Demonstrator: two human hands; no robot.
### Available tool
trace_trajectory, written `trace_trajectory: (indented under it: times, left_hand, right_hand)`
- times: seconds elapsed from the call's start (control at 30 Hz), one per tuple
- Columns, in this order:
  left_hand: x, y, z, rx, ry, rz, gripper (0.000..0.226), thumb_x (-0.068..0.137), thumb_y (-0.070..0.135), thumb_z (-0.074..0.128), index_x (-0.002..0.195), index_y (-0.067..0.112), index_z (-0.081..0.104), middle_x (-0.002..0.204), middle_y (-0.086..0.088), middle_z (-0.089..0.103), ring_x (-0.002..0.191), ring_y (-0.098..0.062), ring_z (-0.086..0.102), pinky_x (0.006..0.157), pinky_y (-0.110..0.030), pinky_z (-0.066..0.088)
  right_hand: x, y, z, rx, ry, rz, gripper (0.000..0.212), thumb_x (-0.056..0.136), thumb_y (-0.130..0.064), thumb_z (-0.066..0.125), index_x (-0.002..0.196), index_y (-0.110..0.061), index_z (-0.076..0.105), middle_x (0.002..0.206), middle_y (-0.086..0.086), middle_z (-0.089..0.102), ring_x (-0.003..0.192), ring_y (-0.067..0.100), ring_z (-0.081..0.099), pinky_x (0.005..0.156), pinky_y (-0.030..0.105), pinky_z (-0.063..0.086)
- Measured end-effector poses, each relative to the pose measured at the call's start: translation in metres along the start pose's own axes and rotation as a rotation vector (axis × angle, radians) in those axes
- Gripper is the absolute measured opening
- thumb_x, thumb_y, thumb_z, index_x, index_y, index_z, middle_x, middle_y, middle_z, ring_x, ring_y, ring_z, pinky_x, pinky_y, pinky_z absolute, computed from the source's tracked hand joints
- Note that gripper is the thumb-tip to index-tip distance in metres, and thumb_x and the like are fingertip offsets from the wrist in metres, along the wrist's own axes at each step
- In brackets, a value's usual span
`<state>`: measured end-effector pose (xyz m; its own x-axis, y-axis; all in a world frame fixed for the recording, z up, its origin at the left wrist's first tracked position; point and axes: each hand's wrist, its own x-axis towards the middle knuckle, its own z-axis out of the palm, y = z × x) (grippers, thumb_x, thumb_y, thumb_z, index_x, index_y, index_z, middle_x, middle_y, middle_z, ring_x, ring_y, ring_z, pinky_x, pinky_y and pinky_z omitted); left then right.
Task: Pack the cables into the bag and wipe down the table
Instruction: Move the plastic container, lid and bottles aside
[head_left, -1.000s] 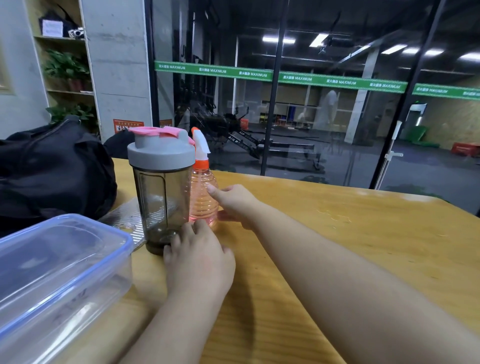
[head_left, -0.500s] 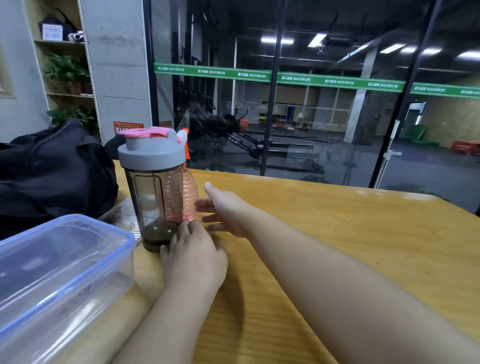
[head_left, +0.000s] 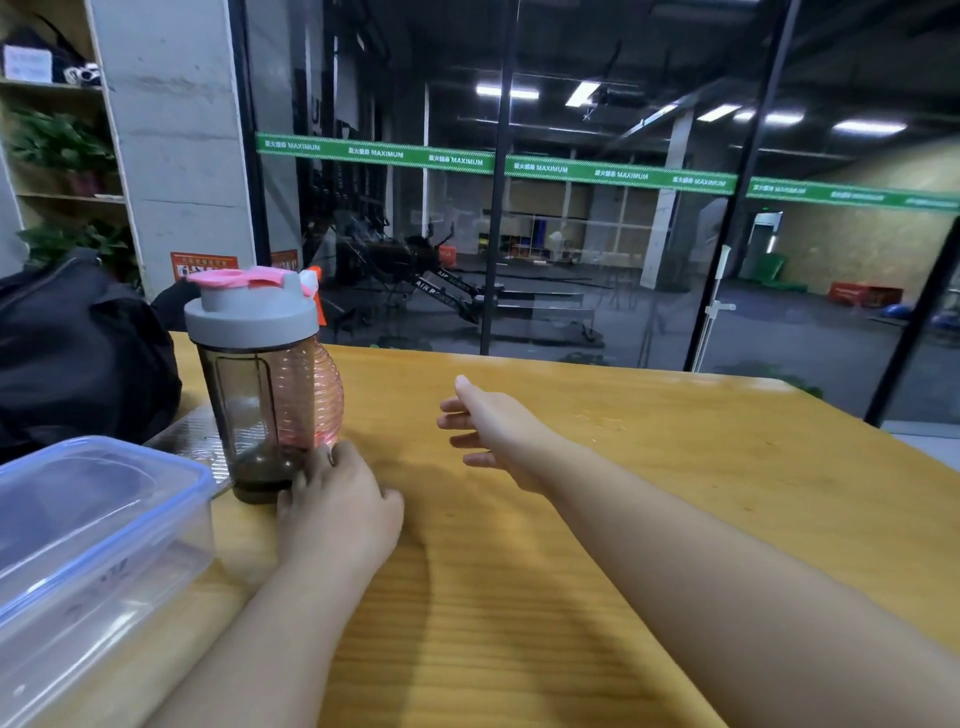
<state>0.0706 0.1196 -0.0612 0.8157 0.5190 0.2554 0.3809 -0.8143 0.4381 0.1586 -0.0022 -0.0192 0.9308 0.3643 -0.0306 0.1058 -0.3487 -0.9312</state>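
A black bag (head_left: 78, 353) sits at the table's left end. No cables are in view. My left hand (head_left: 337, 509) rests on the wooden table (head_left: 649, 467), fingers curled, fingertips against the base of a smoky shaker bottle (head_left: 244, 405) with a grey lid and pink cap. A pink spray bottle (head_left: 319, 395) stands right behind the shaker, partly hidden by it. My right hand (head_left: 493, 431) hovers over the table to the right of both bottles, empty, fingers spread and pointing left.
A clear plastic box with a blue-rimmed lid (head_left: 93, 545) fills the near left corner. A ribbed silvery sheet (head_left: 189, 436) lies under the shaker's left side. A glass wall (head_left: 597, 260) runs behind the table's far edge.
The spray bottle went from the shaker's right side to behind it. My right hand has left the bottle and drawn back to the right with its fingers spread. My left hand stayed by the shaker's base.
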Motion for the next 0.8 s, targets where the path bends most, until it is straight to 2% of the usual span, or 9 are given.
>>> trace_trajectory:
  times: [0.13,0.33,0.47,0.6,0.67,0.73,0.8]
  left_hand:
    - [-0.007,0.009,0.001,-0.081,0.013,0.099,0.054,0.087,0.032,0.050,0.135,0.013,0.034,0.140,-0.009,0.037,0.128,-0.029,0.035,0.105,-0.038,0.031]
    - [-0.032,0.039,0.010,-0.354,-0.014,0.498,0.056,0.089,0.038,0.051,0.139,0.024,0.031,0.148,0.005,0.027,0.137,-0.012,0.021,0.109,-0.025,0.018]
    - [-0.065,0.067,0.010,-0.511,-0.069,0.707,0.061,0.083,0.054,0.038,0.139,0.034,0.027,0.146,0.018,0.022,0.132,0.006,0.015,0.104,-0.015,0.012]
    - [-0.089,0.082,0.009,-0.493,-0.080,0.868,0.065,0.084,0.066,0.029,0.141,0.039,0.016,0.142,0.029,0.011,0.131,0.017,0.003,0.103,-0.005,0.004]
    - [-0.097,0.086,0.007,-0.449,-0.102,0.911,0.068,0.079,0.072,0.019,0.140,0.045,0.007,0.140,0.037,0.000,0.132,0.018,-0.006,0.104,-0.007,0.001]
    - [-0.102,0.088,0.007,-0.401,-0.124,0.934,0.068,0.077,0.074,0.013,0.139,0.049,0.001,0.136,0.044,-0.012,0.131,0.018,-0.013,0.107,-0.014,0.001]
    - [-0.105,0.088,0.008,-0.368,-0.148,0.933,0.070,0.076,0.076,0.012,0.139,0.049,-0.001,0.136,0.043,-0.017,0.130,0.018,-0.017,0.108,-0.017,-0.001]
  right_hand:
    - [-0.024,0.009,-0.029,-0.036,0.074,-0.028,0.048,0.100,-0.048,0.024,0.126,-0.019,0.053,0.116,-0.005,0.060,0.106,0.016,0.056,0.092,0.035,0.047]
    - [-0.065,0.026,-0.062,-0.095,0.208,-0.102,0.044,0.100,-0.046,0.027,0.124,-0.019,0.051,0.119,-0.004,0.060,0.108,0.015,0.055,0.100,0.041,0.043]
    - [-0.098,0.038,-0.080,-0.120,0.280,-0.184,0.044,0.098,-0.048,0.030,0.129,-0.022,0.045,0.120,-0.009,0.056,0.117,0.013,0.051,0.102,0.039,0.040]
    - [-0.129,0.038,-0.108,-0.148,0.341,-0.257,0.050,0.095,-0.051,0.033,0.137,-0.023,0.037,0.133,-0.004,0.052,0.121,0.010,0.048,0.104,0.038,0.039]
    - [-0.143,0.037,-0.124,-0.165,0.384,-0.284,0.051,0.094,-0.053,0.033,0.138,-0.026,0.036,0.131,-0.006,0.053,0.117,0.006,0.050,0.100,0.033,0.041]
    - [-0.159,0.040,-0.142,-0.173,0.436,-0.315,0.048,0.094,-0.054,0.034,0.137,-0.031,0.035,0.124,-0.013,0.055,0.108,-0.006,0.050,0.089,0.022,0.041]
    - [-0.175,0.049,-0.157,-0.161,0.516,-0.333,0.042,0.095,-0.053,0.036,0.133,-0.036,0.036,0.119,-0.019,0.057,0.104,-0.012,0.049,0.082,0.016,0.039]
